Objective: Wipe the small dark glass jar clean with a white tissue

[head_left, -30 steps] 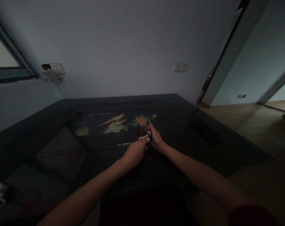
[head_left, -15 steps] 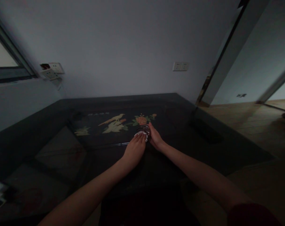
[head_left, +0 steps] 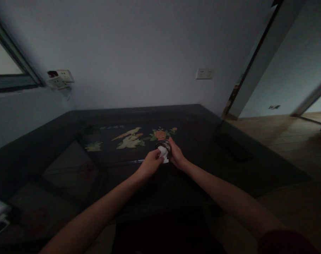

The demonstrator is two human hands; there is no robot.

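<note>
Your left hand (head_left: 151, 162) pinches a white sheet (head_left: 164, 153) at the near side of a dark, glossy object (head_left: 166, 143), presumably to keep the two in contact; your right hand (head_left: 177, 155) cups the object's right side, apparently to steady it, its fingers too hidden to tell their closure; the object is over the dark tabletop (head_left: 196, 114), just short of a painted rose (head_left: 159, 134); beyond, a double socket (head_left: 204, 73) is on the wall (head_left: 136, 53).

White tissue (head_left: 164, 153) pinched in left hand (head_left: 150, 163), held against dark shiny object (head_left: 165, 143) gripped by right hand (head_left: 177, 155). Dark tabletop (head_left: 200, 141) decorated with flower pattern (head_left: 159, 134). Sockets (head_left: 204, 73) mounted on wall (head_left: 128, 53).
</note>
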